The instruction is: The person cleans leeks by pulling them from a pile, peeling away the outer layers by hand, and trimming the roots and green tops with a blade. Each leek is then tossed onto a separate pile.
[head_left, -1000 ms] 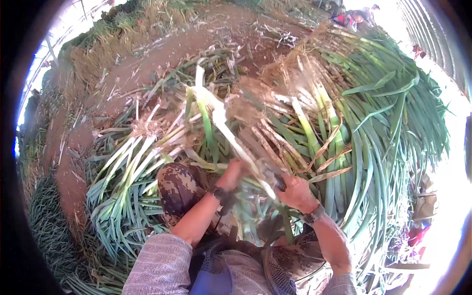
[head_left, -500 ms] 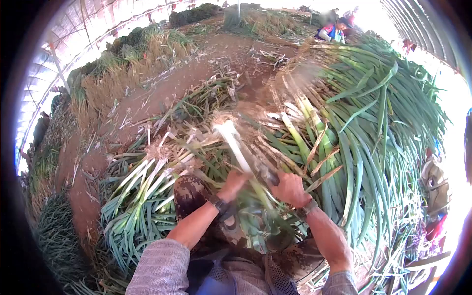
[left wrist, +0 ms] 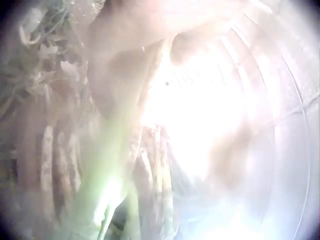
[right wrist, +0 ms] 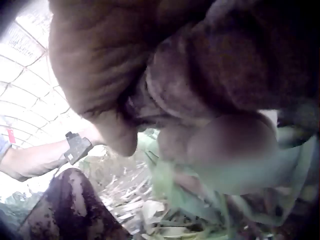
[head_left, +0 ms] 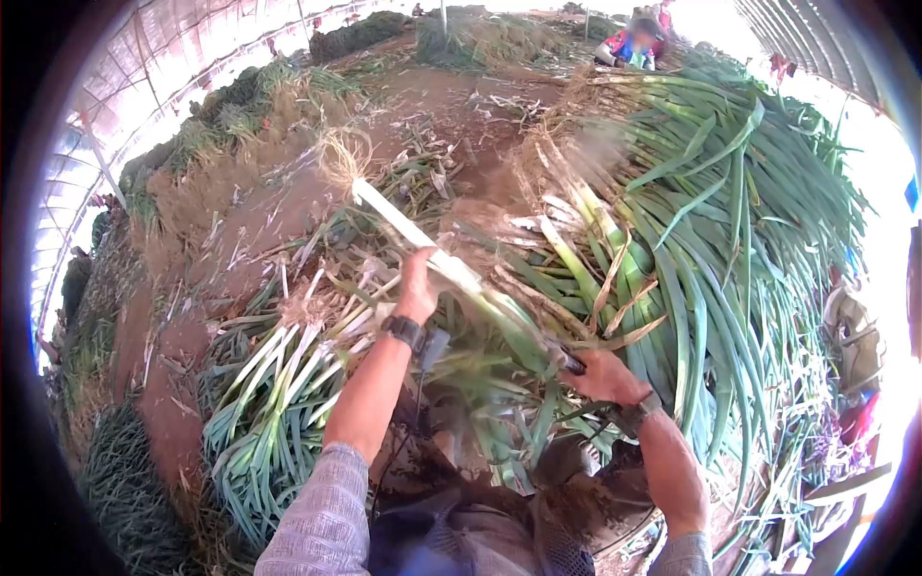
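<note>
A long green onion stalk (head_left: 394, 213) slants across the head view, its white end and loose roots up at the left. My left hand (head_left: 418, 286) grips it around the white shaft. My right hand (head_left: 605, 375) is curled round a dark handle (head_left: 574, 365) at the stalk's green lower end. In the blurred left wrist view the green stalk (left wrist: 112, 170) runs down from the hand (left wrist: 125, 55). The right wrist view shows my right hand's curled fingers (right wrist: 225, 145) close up, with green leaves (right wrist: 200, 175) beside them.
Trimmed onions with pale stems (head_left: 288, 363) lie at the left. A large heap of long-leaved onions (head_left: 730, 221) fills the right. Leaf scraps (head_left: 413, 182) lie on the brown soil ahead. A person (head_left: 632, 46) is at the far end of the heap.
My left hand has moved up and left along with the stalk, whose root end now points farther left. My right hand has shifted slightly right and down. The head view has tilted up since the first frame.
</note>
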### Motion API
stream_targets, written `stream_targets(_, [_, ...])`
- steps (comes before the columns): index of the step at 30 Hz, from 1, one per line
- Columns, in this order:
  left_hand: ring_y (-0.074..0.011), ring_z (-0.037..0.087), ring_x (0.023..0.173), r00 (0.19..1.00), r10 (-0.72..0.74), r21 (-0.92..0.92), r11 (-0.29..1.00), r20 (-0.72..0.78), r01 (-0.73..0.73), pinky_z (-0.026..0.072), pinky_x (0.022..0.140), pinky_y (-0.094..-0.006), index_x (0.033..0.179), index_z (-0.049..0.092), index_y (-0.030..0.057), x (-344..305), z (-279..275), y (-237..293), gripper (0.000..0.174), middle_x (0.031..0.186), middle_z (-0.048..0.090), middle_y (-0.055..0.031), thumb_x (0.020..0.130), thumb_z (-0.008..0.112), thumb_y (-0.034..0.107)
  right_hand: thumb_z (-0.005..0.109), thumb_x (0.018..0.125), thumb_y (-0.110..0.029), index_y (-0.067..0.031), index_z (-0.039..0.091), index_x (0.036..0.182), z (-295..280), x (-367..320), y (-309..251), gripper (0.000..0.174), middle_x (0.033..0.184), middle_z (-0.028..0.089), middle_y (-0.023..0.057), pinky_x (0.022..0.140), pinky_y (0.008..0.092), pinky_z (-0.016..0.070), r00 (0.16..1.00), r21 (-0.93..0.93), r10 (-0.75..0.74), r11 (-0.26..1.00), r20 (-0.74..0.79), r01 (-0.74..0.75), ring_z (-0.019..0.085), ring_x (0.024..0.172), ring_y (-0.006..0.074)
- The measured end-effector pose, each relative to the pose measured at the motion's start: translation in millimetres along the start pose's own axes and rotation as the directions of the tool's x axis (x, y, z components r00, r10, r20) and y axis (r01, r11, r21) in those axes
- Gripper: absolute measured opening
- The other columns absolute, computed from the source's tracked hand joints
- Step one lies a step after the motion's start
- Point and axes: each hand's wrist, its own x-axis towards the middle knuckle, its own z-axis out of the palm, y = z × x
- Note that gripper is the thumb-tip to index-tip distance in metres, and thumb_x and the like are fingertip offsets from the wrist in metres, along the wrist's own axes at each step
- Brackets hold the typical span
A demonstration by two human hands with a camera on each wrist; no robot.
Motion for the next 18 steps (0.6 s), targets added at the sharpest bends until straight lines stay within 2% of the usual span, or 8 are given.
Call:
stream_targets(2, [-0.0263,0.061,0.099,0.986,0.013,0.053,0.999,-0.164,-0.004,0.0501,0.081,-0.0525,0.102,0.062,0.0150,29.2,-10.5,-2.9,0.022,0.100,0.064,-0.0065,0.087,0.063,0.031,0.065,0.083,-0.041,-0.0085,0.069,0.102,0.2,-6.0,3.6,0.037,0.087,0.068,0.0204,0.078,0.0474,0.0525,0.999,-0.057,0.050,0.997,0.006,-0.050,0.066,0.086,0.0398])
stream_targets(3, [-0.0250,0.065,0.083,0.983,0.017,0.027,1.000,-0.182,-0.012,0.0557,0.070,-0.0470,0.105,0.059,0.0084,45.3,-22.8,-8.2,0.030,0.094,0.065,-0.0078,0.083,0.069,0.027,0.065,0.082,-0.040,-0.0085,0.069,0.099,3.0,-7.2,8.6,0.036,0.088,0.069,0.0202,0.078,0.0479,0.0522,0.999,-0.107,0.008,0.994,-0.037,-0.012,0.066,0.087,0.0394])
stream_targets(6, [-0.0246,0.065,0.082,0.980,0.018,0.126,0.992,-0.196,0.007,0.0547,0.069,-0.0525,0.105,0.060,0.0100,56.3,-32.7,-23.8,0.033,0.092,0.064,-0.0050,0.082,0.072,0.030,0.066,0.081,-0.039,-0.0082,0.069,0.093,13.7,-4.5,20.5,0.034,0.088,0.069,0.0196,0.078,0.0498,0.0514,0.994,-0.208,0.022,0.977,-0.111,-0.045,0.066,0.086,0.0391])
stream_targets(10, [-0.0256,0.060,0.102,0.981,-0.125,0.137,0.980,-0.150,0.145,0.0514,0.081,-0.0553,0.126,0.051,0.0097,59.4,-19.4,-30.7,0.057,0.117,0.057,-0.0093,0.084,0.069,0.045,0.063,0.083,-0.042,-0.0067,0.068,0.092,14.0,9.2,11.3,0.037,0.086,0.068,0.0204,0.078,0.0500,0.0515,0.990,-0.194,0.069,0.977,-0.125,-0.093,0.066,0.086,0.0394])
stream_targets(11, [-0.0324,0.048,0.121,0.991,-0.125,0.149,0.980,-0.056,0.132,0.0363,0.098,-0.0656,0.129,0.047,0.0131,53.4,-10.9,-27.4,0.059,0.130,0.049,-0.0116,0.087,0.065,0.051,0.066,0.081,-0.041,-0.0064,0.068,0.092,20.1,14.4,16.4,0.036,0.085,0.068,0.0205,0.077,0.0497,0.0515,0.989,-0.191,0.074,0.977,-0.128,-0.098,0.065,0.084,0.0399])
stream_targets(15, [-0.0326,0.037,0.134,0.990,-0.136,0.094,0.987,0.038,0.132,0.0246,0.107,-0.0663,0.147,0.035,0.0116,52.3,0.6,-29.3,0.081,0.146,0.041,-0.0126,0.085,0.068,0.052,0.068,0.080,-0.041,-0.0064,0.069,0.094,28.3,26.1,14.0,0.037,0.085,0.068,0.0213,0.078,0.0490,0.0518,0.983,-0.189,0.086,0.975,-0.159,-0.116,0.066,0.085,0.0399])
stream_targets(16, [-0.0326,0.037,0.134,0.990,-0.139,0.093,0.986,0.036,0.135,0.0246,0.107,-0.0663,0.147,0.035,0.0116,53.4,-1.5,-30.6,0.081,0.146,0.041,-0.0126,0.085,0.068,0.052,0.068,0.080,-0.041,-0.0064,0.069,0.094,29.2,28.2,13.7,0.037,0.085,0.068,0.0213,0.078,0.0490,0.0518,0.984,-0.189,0.089,0.975,-0.157,-0.118,0.066,0.085,0.0399])
stream_targets(18, [-0.0309,0.040,0.132,0.972,-0.137,0.138,0.984,0.193,0.111,0.0269,0.107,-0.0640,0.142,0.040,0.0077,57.1,-4.1,-33.3,0.077,0.142,0.044,-0.0122,0.084,0.071,0.047,0.062,0.083,-0.046,-0.0055,0.068,0.100,29.6,32.3,13.7,0.044,0.088,0.068,0.0247,0.080,0.0504,0.0511,0.985,-0.192,0.122,0.971,-0.123,-0.144,0.065,0.088,0.0416])
